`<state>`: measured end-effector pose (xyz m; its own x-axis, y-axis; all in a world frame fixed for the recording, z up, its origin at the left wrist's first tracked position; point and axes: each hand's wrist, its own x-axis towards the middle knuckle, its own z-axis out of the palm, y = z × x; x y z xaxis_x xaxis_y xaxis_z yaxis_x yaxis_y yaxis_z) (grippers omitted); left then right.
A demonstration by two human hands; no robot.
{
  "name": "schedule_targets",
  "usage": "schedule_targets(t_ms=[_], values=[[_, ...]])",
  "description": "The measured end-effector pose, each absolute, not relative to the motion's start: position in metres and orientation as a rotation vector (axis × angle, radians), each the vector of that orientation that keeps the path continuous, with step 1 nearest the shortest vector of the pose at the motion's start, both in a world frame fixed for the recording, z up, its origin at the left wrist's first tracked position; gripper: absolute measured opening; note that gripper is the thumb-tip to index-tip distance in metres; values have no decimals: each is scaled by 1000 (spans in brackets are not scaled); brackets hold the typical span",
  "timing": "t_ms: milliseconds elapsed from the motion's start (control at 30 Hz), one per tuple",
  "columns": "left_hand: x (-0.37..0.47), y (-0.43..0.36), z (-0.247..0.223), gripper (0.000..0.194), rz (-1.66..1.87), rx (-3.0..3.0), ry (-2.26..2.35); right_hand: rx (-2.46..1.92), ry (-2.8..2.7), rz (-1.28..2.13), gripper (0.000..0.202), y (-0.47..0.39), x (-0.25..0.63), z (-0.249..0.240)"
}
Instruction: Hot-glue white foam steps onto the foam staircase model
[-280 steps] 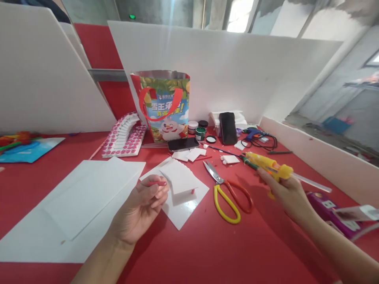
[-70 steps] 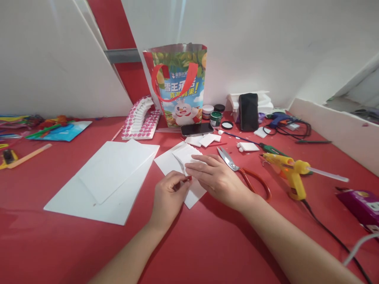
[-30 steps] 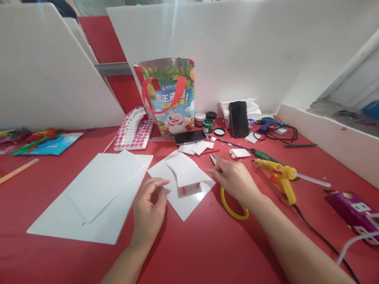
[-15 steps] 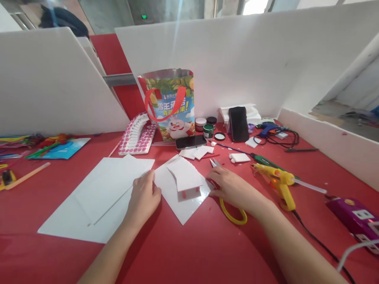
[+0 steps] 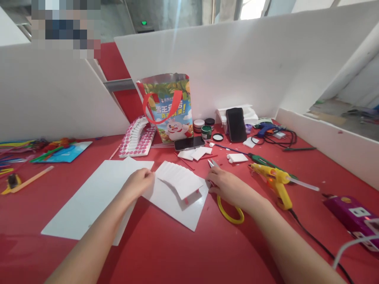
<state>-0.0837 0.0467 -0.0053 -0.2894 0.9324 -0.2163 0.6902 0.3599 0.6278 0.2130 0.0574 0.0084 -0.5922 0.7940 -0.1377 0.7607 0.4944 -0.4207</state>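
Observation:
A curved white stair-like model (image 5: 180, 179) with pinkish-red supports stands on a square white board (image 5: 182, 215). At the board's left edge, my left hand (image 5: 139, 181) is closed with its fingers pinched on it. Curled fingers of my right hand (image 5: 225, 184) meet the right corner of the same board; their tips are partly hidden. Under that hand lie scissors with a yellow handle (image 5: 232, 217), the blades showing beyond the knuckles. Larger white sheets (image 5: 85, 201) lie on the left, partly beneath my left forearm.
A yellow glue gun (image 5: 276, 181) and a purple power strip (image 5: 352, 219) are on the right. Behind stand a printed bag (image 5: 174, 118), paint jars (image 5: 206, 132) and phones (image 5: 236, 124). A dotted white curved piece (image 5: 137, 140) is at back left; a cutter (image 5: 13, 182) lies far left.
The square board and the model on it have turned clockwise. My left hand has moved up and slightly left with the board's edge. My right hand stays over the scissors.

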Motion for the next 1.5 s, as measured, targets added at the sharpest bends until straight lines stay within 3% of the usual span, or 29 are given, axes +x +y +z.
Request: schedule_targets(t_ms=[133, 333, 467, 567, 767, 933, 1133, 1367, 1500], values=[[-94, 39, 8, 35, 565, 1243, 1843, -1379, -2584, 729, 11, 57, 214, 4], [-114, 8, 17, 38, 744, 798, 1550, -1449, -2274, 806, 6, 58, 212, 2], [-120, -15, 15, 38, 931, 535, 1584, -1465, -1908, 960, 20, 62, 209, 0], [-112, -27, 14, 27, 1065, 305, 1596, -1395, -1721, 1160, 36, 61, 204, 3], [-65, -32, 18, 13, 1216, 25, 1437, -999, -1153, 1707, 51, 52, 197, 7], [-36, -33, 13, 18, 1206, 5, 1273, -941, -1202, 1776, 53, 49, 194, 6], [-17, -38, -2, 13, 1077, 227, 1230, -1043, -1421, 1456, 33, 44, 191, 4], [-26, -34, 2, 46, 1152, 493, 1455, -1019, -1647, 844, 16, 42, 202, 8], [-37, -29, -2, 46, 1229, 577, 1573, -764, -2061, 397, 26, 39, 208, 16]])
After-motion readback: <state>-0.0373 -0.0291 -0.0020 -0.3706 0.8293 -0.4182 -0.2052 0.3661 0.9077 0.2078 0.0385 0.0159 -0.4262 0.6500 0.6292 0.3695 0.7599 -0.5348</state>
